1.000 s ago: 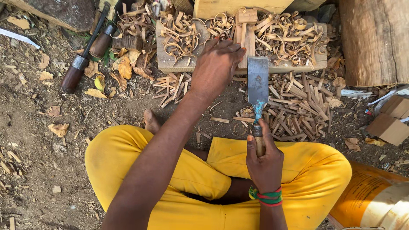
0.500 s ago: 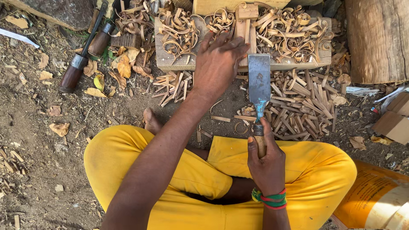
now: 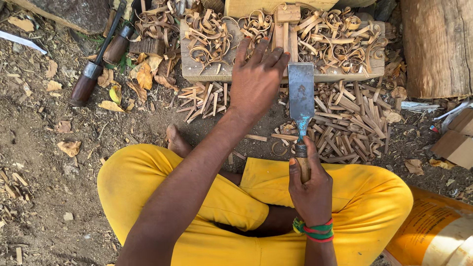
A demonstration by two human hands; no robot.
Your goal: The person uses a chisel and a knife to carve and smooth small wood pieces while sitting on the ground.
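Note:
I sit cross-legged on the ground in yellow trousers. My right hand (image 3: 310, 184) grips the wooden handle of a broad flat chisel (image 3: 301, 93), whose metal blade points away from me toward a wooden block. My left hand (image 3: 256, 79) reaches forward, palm down, fingers resting on the near edge of the wooden work block (image 3: 204, 74) beside a narrow upright wood piece (image 3: 284, 29). Curled wood shavings (image 3: 340, 37) cover the block. Cut wood splints (image 3: 352, 118) lie heaped on the soil in front of it.
Two dark-handled tools (image 3: 93, 74) lie on the dirt at upper left among dry leaves. A thick log (image 3: 438, 44) stands at the right. Cardboard pieces (image 3: 456, 140) and a yellow sack (image 3: 433, 231) lie at the right edge.
My left hand has slid slightly along the block edge. The chisel stays upright in my right hand; the view has shifted a little.

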